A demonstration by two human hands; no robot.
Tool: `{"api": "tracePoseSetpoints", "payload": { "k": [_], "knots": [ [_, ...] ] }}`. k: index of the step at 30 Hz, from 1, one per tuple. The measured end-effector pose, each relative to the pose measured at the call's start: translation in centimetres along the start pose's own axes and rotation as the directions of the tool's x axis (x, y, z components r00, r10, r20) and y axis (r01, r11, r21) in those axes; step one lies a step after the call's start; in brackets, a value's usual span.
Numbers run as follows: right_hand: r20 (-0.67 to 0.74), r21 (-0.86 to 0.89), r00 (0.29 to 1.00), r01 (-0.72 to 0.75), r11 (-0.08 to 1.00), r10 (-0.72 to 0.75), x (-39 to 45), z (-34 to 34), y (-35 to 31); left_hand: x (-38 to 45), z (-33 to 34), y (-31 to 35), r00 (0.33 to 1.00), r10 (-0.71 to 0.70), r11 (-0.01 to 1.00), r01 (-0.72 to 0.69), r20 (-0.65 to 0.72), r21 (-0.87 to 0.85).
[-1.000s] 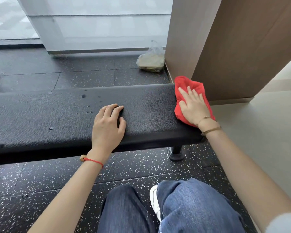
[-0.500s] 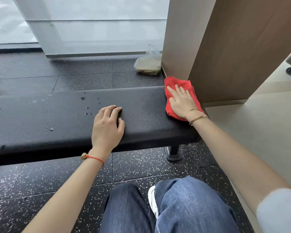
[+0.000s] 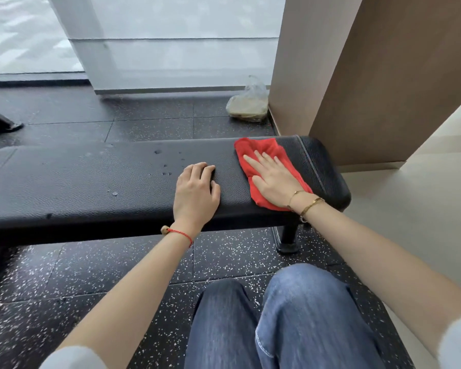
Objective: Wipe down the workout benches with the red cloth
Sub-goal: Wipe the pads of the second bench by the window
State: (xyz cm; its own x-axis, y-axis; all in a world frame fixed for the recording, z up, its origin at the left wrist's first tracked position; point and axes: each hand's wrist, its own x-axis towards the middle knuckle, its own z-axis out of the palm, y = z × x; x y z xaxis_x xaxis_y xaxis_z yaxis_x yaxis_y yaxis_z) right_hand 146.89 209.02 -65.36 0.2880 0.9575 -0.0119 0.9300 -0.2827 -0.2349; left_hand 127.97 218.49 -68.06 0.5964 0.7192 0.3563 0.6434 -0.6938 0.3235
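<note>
Red cloth (image 3: pixel 266 166) lies flat under right hand's (image 3: pixel 274 179) spread fingers (image 3: pixel 261 159).

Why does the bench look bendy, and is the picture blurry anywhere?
In the head view, the wide lens bows the bench. The red cloth and both hands look sharp. The jeans are streaky and soft. Soft daylight glares off the window wall.

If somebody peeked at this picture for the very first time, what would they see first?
Probably the bright red cloth, pressed flat under the right hand near the right end of the long black bench. Next, the left hand resting on the bench's middle, with little water drops just to its left.
</note>
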Motion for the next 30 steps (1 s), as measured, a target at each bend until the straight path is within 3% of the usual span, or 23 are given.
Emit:
{"api": "tracePoseSetpoints", "payload": {
  "k": [4,8,13,18,22,26,30],
  "knots": [
    [-0.004,0.008,0.999,-0.052,0.999,0.052,4.4,0.4,-1.5,0.0,0.0,0.1,1.000,0.008,1.000,-0.008,0.002,0.026],
    [0.005,0.015,1.000,0.001,1.000,-0.001,8.3,0.8,-4.4,0.1,-0.3,0.1,1.000,0.010,1.000,-0.010,-0.005,-0.018],
    [0.051,0.010,0.975,0.218,0.976,-0.218,10.3,1.5,-7.0,0.1,-2.4,-1.9,0.983,-0.050,0.997,0.039,-0.175,-0.063],
    [0.046,0.002,0.889,0.456,0.890,-0.456,9.5,2.3,-6.9,-1.2,-5.4,-8.3,0.966,-0.136,0.983,0.158,-0.219,0.089],
    [0.064,0.028,0.895,0.442,0.897,-0.442,12.5,2.2,-7.4,-2.3,-7.3,-12.4,0.940,-0.256,0.939,0.298,-0.226,0.174],
    [0.072,0.019,0.923,0.377,0.926,-0.377,15.9,2.5,-11.3,-2.0,-8.5,-14.7,0.933,-0.292,0.926,0.330,-0.208,0.181],
    [0.052,0.008,0.873,0.485,0.875,-0.484,13.9,3.5,-12.7,-2.0,-8.8,-16.2,0.940,-0.313,0.926,0.334,-0.137,0.175]
  ]
}}
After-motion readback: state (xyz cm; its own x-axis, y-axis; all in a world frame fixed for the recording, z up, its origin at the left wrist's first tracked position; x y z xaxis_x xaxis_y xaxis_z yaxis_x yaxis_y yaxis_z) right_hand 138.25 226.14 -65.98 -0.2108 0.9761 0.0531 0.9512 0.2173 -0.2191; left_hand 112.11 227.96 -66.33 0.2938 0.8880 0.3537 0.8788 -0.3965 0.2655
